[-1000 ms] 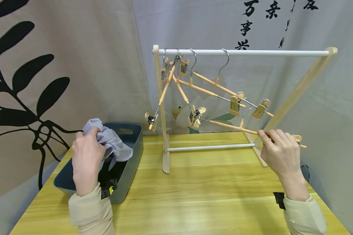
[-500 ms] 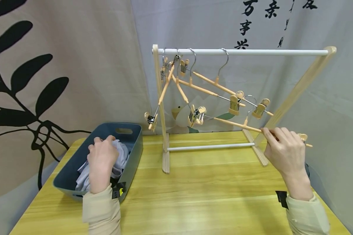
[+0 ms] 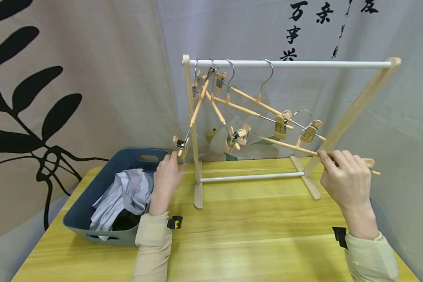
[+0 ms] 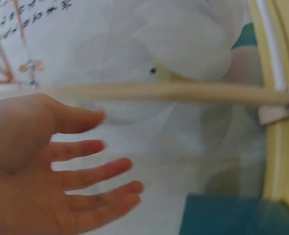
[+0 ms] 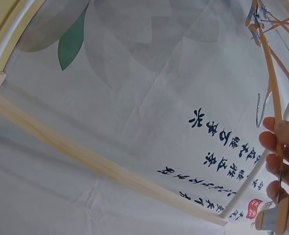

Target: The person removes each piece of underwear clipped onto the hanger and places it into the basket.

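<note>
My right hand [image 3: 349,180] grips one end of a wooden clip hanger [image 3: 285,145], held in front of the rack's right side with its metal hook upward. In the right wrist view, fingers and thumb wrap the hanger's bar [image 5: 274,93] close to one of its clips [image 5: 274,220]. My left hand [image 3: 167,180] is beside the right wall of the blue-grey basket [image 3: 88,229], near the rack's left post. Its fingers are spread and hold nothing in the left wrist view. Light grey-lavender clothing [image 3: 127,192] lies crumpled in the basket, over something black [image 3: 127,220].
A small wooden rack with a white top rail [image 3: 320,64] stands on the yellow wooden table [image 3: 253,243]. Several clip hangers [image 3: 244,107] hang bunched toward its left end, overlapping each other. A printed curtain [image 3: 120,78] hangs behind.
My left hand lifted the clothing, let it drop into the basket, then moved right toward the rack. My right hand shifted slightly right with the hanger.
</note>
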`<state>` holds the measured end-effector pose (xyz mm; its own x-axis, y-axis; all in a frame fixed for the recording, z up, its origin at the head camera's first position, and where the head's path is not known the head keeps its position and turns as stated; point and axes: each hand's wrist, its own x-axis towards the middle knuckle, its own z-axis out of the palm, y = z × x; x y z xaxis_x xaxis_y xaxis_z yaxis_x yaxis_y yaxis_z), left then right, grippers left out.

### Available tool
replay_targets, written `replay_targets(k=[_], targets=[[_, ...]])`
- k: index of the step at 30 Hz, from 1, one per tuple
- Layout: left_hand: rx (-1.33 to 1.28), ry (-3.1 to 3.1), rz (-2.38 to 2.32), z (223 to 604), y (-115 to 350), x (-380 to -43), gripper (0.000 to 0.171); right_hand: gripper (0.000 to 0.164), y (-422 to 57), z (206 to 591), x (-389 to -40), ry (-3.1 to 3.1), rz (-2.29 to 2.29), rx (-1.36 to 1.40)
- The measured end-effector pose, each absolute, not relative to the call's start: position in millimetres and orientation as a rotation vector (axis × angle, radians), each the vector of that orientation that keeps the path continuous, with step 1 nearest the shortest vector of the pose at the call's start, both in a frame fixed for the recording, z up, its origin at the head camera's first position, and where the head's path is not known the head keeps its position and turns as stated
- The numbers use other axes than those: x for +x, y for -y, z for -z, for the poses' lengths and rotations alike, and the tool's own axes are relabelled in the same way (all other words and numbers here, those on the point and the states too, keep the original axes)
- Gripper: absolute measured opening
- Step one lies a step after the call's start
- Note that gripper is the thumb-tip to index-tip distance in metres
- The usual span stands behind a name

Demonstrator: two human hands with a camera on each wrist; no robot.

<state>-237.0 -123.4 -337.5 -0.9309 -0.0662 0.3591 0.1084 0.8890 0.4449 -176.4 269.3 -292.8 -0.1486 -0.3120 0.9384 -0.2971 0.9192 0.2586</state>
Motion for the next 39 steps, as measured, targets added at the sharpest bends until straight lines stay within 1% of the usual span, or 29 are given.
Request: replay_targets(k=[1,5,10,12,17,22,27,33,39], targets=[[-0.045,2.655,0.68,339.2,119.1,-241.2,0.037,0.017,-269.4,292.2,-176.4,1.741,0.014,0.459],[-0.12,2.521,0.704,346.9,104.2,-257.0,0.039,0.023,-270.5,288.9,-176.1,1.741,0.018,0.451],[-0.181,2.485,0.699,352.6,93.3,-269.2,0.055,0.028,-272.1,283.4,-176.1,1.744,0.04,0.435],[-0.183,2.475,0.69,353.5,91.1,-272.5,0.057,0.028,-272.1,280.8,-176.1,1.739,0.052,0.423],[-0.184,2.394,0.567,357.0,88.9,-280.5,0.048,0.024,-270.6,273.9,-177.1,1.704,0.077,0.397],[-0.189,2.322,0.479,362.1,87.5,-284.9,0.045,0.022,-268.8,265.5,-178.5,1.667,0.092,0.378],[-0.197,2.317,0.454,364.1,86.0,-287.0,0.045,0.026,-269.9,254.4,-177.3,1.649,0.112,0.348],[-0.197,2.291,0.441,364.2,84.1,-286.7,0.046,0.024,-269.0,234.9,-178.6,1.6,0.132,0.324],[-0.188,2.299,0.454,365.1,83.5,-287.6,0.046,0.028,-263.6,214.2,-180.5,1.637,0.176,0.311]])
